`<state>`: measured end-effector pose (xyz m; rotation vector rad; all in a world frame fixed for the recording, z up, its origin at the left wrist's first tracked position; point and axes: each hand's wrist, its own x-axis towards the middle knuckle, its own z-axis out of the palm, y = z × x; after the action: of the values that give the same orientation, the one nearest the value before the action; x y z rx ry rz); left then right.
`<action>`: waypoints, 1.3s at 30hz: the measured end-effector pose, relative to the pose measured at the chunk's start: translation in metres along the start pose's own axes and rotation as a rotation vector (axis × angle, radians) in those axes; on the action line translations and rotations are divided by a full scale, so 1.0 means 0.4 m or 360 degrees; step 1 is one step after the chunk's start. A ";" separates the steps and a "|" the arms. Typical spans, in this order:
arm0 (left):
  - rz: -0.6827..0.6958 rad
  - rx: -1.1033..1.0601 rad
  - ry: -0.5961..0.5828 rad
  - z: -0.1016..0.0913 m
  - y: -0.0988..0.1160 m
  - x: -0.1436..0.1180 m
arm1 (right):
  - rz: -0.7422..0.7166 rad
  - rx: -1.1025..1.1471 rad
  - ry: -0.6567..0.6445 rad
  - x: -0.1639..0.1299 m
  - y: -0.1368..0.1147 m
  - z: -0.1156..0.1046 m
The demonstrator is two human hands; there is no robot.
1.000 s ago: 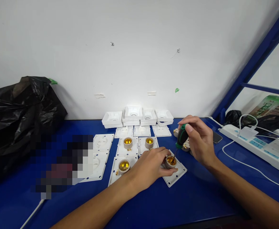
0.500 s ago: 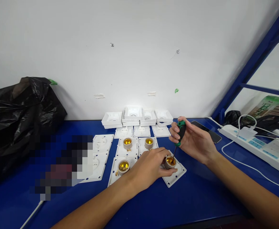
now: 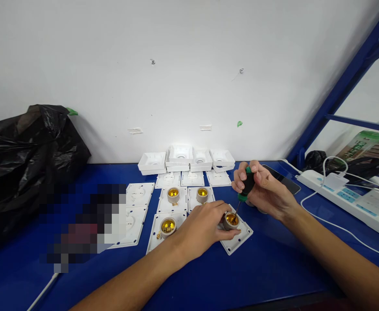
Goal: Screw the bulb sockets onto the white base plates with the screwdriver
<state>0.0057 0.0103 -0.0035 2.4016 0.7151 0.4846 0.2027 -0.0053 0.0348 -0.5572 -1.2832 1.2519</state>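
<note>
My left hand [image 3: 213, 220] is closed around a round lamp socket [image 3: 231, 221] with a brass-coloured inside, thumb in front and fingers behind. The socket sits on a square white plastic base plate [image 3: 242, 238], turned cornerwise on the table. In my right hand [image 3: 262, 188] is a screwdriver [image 3: 249, 183] with a green and black handle. Its shaft slants down, and the tip is inside the socket. Left of my hands, another lamp socket [image 3: 168, 226] rests on a plate partly hidden by my left forearm. Two more sockets stand behind it on white plates.
White square covers [image 3: 181, 154] are stacked against the wall, with bare plates in front. More plates [image 3: 139, 194] lie to the left. A black plastic bag [image 3: 30, 147] fills the far left. At right are a phone [image 3: 282, 179] and a power strip [image 3: 351, 196] with white cables.
My right hand has turned the screwdriver handle and shifted slightly down and right. The tip stays in the socket. My left hand has kept its place.
</note>
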 end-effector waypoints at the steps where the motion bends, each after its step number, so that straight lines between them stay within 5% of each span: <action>1: 0.0002 0.0001 -0.0002 0.000 0.000 0.000 | 0.0004 0.0017 -0.0016 0.000 0.000 0.000; 13: -0.0043 0.0021 -0.0004 0.000 0.002 -0.002 | 0.0112 -0.0056 -0.0468 0.000 -0.019 0.000; 21: 0.0001 0.0033 0.0007 0.000 0.002 -0.004 | 0.0102 -0.0026 -0.0014 0.009 -0.001 0.000; 27: 0.0000 0.0019 0.0011 0.002 0.000 -0.003 | 0.0139 -0.0020 -0.0288 0.000 -0.002 -0.004; 34: 0.0004 0.0027 0.0020 0.000 0.001 -0.002 | 0.0202 0.0010 0.0149 0.000 0.000 0.002; 39: -0.0008 0.0040 -0.0003 0.000 0.000 -0.002 | 0.0148 -0.0023 -0.0074 -0.009 0.001 0.001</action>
<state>0.0051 0.0098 -0.0035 2.4230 0.7305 0.4739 0.2029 -0.0084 0.0331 -0.6067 -1.3184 1.3402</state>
